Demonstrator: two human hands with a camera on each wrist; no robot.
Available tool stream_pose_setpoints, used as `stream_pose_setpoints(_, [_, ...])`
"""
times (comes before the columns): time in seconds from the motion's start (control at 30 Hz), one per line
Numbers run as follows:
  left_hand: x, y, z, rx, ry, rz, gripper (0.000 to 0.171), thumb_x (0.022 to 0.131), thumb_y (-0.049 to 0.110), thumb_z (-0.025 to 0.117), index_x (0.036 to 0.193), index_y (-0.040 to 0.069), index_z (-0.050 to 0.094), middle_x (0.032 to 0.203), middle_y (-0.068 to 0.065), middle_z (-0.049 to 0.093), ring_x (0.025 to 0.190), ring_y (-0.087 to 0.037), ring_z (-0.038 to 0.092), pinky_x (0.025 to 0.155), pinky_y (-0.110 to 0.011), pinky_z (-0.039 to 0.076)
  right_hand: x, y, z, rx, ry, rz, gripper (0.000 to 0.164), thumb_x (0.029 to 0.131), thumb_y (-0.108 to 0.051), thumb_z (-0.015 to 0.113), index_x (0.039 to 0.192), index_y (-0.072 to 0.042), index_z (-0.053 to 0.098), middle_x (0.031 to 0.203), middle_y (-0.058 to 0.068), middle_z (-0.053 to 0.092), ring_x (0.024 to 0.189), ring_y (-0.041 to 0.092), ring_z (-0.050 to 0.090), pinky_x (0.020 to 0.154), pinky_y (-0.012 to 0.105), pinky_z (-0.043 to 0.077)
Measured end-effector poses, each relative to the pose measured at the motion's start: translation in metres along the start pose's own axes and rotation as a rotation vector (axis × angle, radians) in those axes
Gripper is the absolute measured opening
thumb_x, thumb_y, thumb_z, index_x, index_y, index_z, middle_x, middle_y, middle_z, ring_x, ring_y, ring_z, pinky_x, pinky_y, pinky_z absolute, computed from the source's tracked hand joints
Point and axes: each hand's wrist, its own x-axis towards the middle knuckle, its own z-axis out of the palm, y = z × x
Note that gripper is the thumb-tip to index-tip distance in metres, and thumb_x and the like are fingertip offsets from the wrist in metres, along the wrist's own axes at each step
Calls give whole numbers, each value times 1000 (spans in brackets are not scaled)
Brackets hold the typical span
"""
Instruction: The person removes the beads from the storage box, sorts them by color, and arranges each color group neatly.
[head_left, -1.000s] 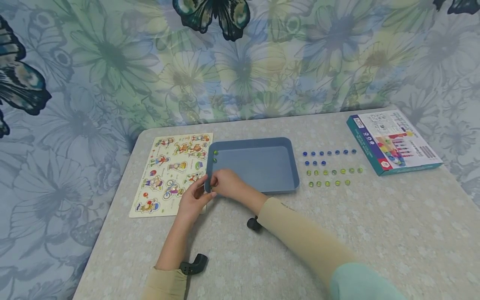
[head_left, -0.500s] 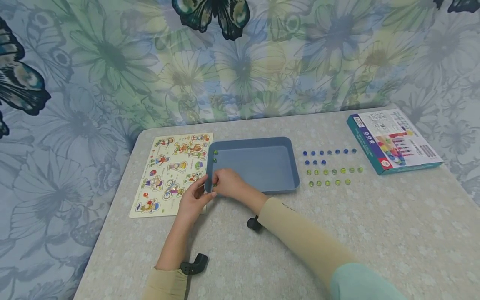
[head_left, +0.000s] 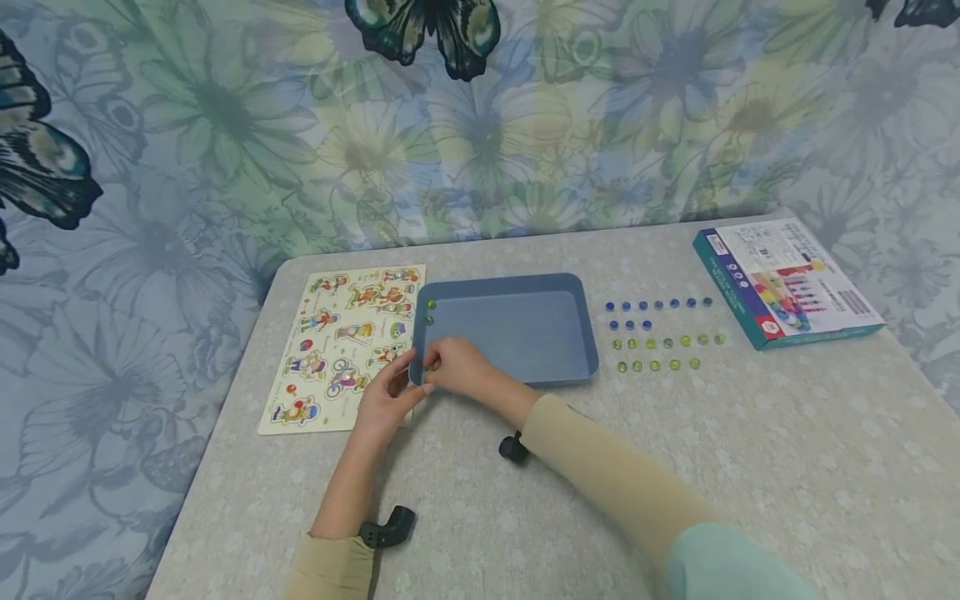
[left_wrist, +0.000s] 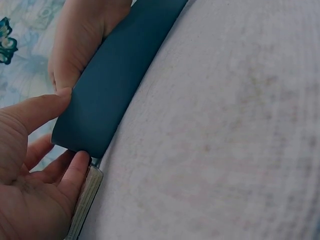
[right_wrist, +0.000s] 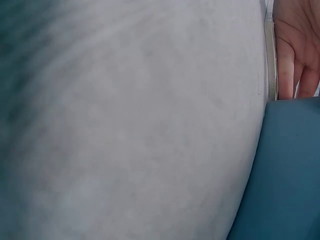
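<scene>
A shallow blue-grey tray (head_left: pixel 510 333) lies at mid-table. My left hand (head_left: pixel 385 406) holds its near-left corner, thumb at the near rim and fingers against the left wall; the left wrist view shows this hand (left_wrist: pixel 35 165) around the corner of the tray (left_wrist: pixel 107 85). Inside that corner my right hand (head_left: pixel 456 365) has its fingers curled down, with a bit of green at the fingertips that looks like a small green marble (head_left: pixel 429 369), mostly hidden. Two more green marbles (head_left: pixel 431 312) sit along the tray's left wall, farther back.
Left of the tray lies a cream picture board (head_left: pixel 352 333), partly behind my left hand. To the right, blue marbles (head_left: pixel 659 307) and yellow-green marbles (head_left: pixel 668 343) stand in rows on the tablecloth. A flat teal-edged box (head_left: pixel 787 283) lies at the back right.
My right fingers have shifted very slightly inside the tray corner, and a bit of green shows at their tips. The left hand keeps its place on the tray.
</scene>
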Motion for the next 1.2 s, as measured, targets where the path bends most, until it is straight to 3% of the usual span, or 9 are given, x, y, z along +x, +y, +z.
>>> stream_pose_setpoints(0.4, [-1,0,0,6,-7,6,65,84,14,71,142,16,41,147,-3,35,134,-26,34,105,-38,37,-6,6,-10,210,89,-67,10,84,-10,65,94,-7,66,82,-1,62,73,9,57,63,20,48])
stream_pose_setpoints(0.63, [0,-1,2,23,12,-19,67,82,17,73,141,16,42,146,-5,35,134,-26,33,107,-37,34,-28,11,-51,375,131,-89,14,86,-10,66,98,-4,66,88,3,63,78,15,59,66,26,51])
stream_pose_setpoints(0.77, [1,-2,3,28,16,-35,68,82,18,74,141,17,41,147,-7,34,135,-25,33,109,-36,31,-54,20,-85,362,190,-110,11,86,-14,67,95,-8,67,88,1,65,78,14,60,64,29,52])
stream_pose_setpoints(0.93, [-10,21,5,12,2,-66,66,84,12,70,143,11,39,148,-13,31,136,-28,30,108,-38,31,-104,38,-132,319,259,-100,11,88,-12,65,98,-7,65,97,5,64,86,17,60,69,31,53])
stream_pose_setpoints(1.0, [-14,30,5,11,-2,-74,65,85,10,69,143,9,38,148,-14,31,135,-29,30,108,-38,32,-123,54,-147,274,295,-78,13,89,-13,64,100,-6,65,98,6,63,87,17,60,71,29,54])
stream_pose_setpoints(1.2, [-14,28,4,10,-1,-72,65,85,11,69,143,9,38,147,-15,32,135,-29,31,107,-39,33,-177,114,-177,119,396,70,18,91,-22,62,101,-7,65,97,6,64,84,10,60,67,18,52])
